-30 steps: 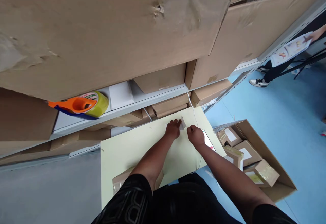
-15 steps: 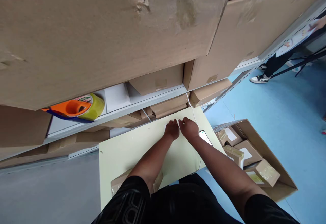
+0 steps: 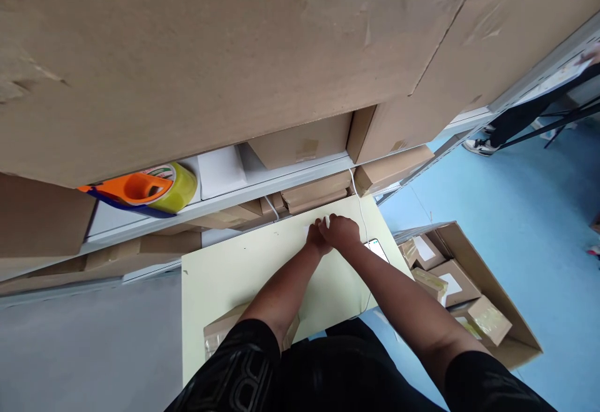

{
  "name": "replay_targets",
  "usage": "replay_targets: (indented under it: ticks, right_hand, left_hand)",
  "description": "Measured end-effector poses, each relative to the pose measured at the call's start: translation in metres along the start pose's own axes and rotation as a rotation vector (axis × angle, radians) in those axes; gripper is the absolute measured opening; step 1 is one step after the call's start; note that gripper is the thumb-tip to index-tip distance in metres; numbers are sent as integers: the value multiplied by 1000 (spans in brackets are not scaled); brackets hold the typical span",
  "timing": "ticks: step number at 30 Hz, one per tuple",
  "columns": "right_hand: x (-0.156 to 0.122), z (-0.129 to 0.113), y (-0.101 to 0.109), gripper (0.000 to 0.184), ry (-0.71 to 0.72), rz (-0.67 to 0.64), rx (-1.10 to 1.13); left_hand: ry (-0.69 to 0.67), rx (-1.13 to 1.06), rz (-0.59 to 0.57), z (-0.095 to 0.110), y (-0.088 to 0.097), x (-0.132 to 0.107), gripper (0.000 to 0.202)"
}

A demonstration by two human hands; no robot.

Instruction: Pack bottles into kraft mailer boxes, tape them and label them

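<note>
Both hands meet over the pale table (image 3: 234, 262), near its far edge. My left hand (image 3: 319, 238) is closed, its fingers pinched together. My right hand (image 3: 343, 232) is closed too, its fingertips touching or overlapping those of my left hand. A small white paper-like piece (image 3: 327, 219) shows between the fingertips; most of it is hidden. To the right of my right hand a phone (image 3: 376, 249) with a lit screen lies on the table, partly covered by my forearm. A taped cardboard box (image 3: 225, 331) sits at the near edge, behind my left arm.
Large cardboard boxes (image 3: 210, 55) fill the shelf above. An orange tape dispenser (image 3: 140, 188) with yellow tape (image 3: 182, 187) rests on the white shelf (image 3: 300, 174). At right, an open carton (image 3: 509, 287) holds several small parcels. Another person's leg (image 3: 520, 121) shows far right.
My right hand has shifted slightly left, over my left fingers, so the hands now overlap. The view has tilted a little; the boxes above appear shifted right.
</note>
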State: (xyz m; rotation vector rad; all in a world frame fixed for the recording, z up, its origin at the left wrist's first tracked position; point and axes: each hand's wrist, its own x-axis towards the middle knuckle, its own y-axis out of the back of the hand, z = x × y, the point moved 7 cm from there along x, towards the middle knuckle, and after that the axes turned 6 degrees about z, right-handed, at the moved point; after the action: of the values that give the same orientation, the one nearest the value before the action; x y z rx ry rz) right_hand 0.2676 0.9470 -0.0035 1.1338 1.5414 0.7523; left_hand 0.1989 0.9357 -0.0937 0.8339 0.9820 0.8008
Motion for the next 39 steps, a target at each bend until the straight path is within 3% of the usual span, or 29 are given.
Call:
replay_targets:
  ticks: [3,7,11,14,22,26,28,30,33,36,39]
  right_hand:
    - [9,4,1,38,-50,-12,41]
    - [9,37,-1,27,-224,30,208]
    - [-9,80,-5,25,-359,165,316]
    - [-28,100,-1,26,-367,252,353]
    - [-99,90,37,32,-47,408,336]
    - [-135,83,66,27,209,607,464]
    - [-148,76,78,21,338,679,529]
    - [-158,67,85,18,435,736,563]
    - [-170,43,86,20,535,765,581]
    - [-187,11,78,25,631,746,609]
    - [-208,-24,64,30,701,699,645]
  left_hand:
    - [8,33,-6,-1,-2,0,54]
    - [22,56,-26,-3,-4,3,69]
    - [40,52,-46,-2,-6,6,76]
    - [56,35,-47,-2,-7,4,77]
    - [78,-135,-6,-2,0,-5,78]
    - [101,-323,12,-4,20,-17,50]
    - [113,-421,14,-9,35,-32,46]
    - [136,-605,4,-17,51,-58,64]
    - [205,-1216,-59,-30,72,-114,77]
    - [252,-1712,-26,-46,95,-179,70]
    - [258,-1826,128,-70,113,-241,48]
